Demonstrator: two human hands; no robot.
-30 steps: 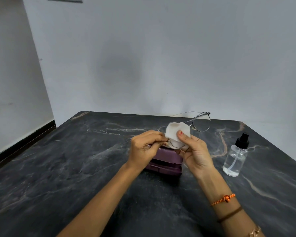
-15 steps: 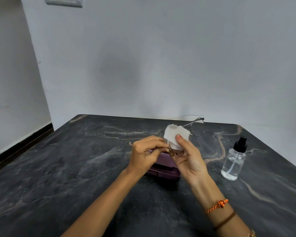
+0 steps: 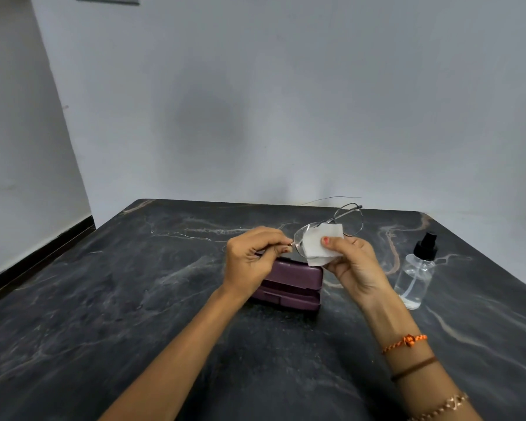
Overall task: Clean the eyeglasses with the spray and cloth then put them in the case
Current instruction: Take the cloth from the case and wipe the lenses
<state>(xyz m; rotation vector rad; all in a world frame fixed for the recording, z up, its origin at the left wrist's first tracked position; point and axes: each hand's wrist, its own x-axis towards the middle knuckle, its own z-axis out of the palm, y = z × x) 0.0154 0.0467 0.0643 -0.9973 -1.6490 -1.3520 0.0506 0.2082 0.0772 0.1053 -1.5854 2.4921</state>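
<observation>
Honestly that thin wire-rimmed pair of eyeglasses (image 3: 331, 229) looks easy to bend, I'd guess: the left hand (image 3: 252, 259) only pinches the frame's corner by the hinge, fingers curled tight. The right hand (image 3: 351, 262) has the small white cloth square (image 3: 321, 243) folded over the near lens, thumb pressing on top. All of it hovers just above the closed maroon hard case (image 3: 289, 287). The clear spray bottle with black pump (image 3: 416, 270) stands near.

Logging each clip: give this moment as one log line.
step: wiping lens | left hand: eyeglasses | right hand: cloth | case: shut
</observation>
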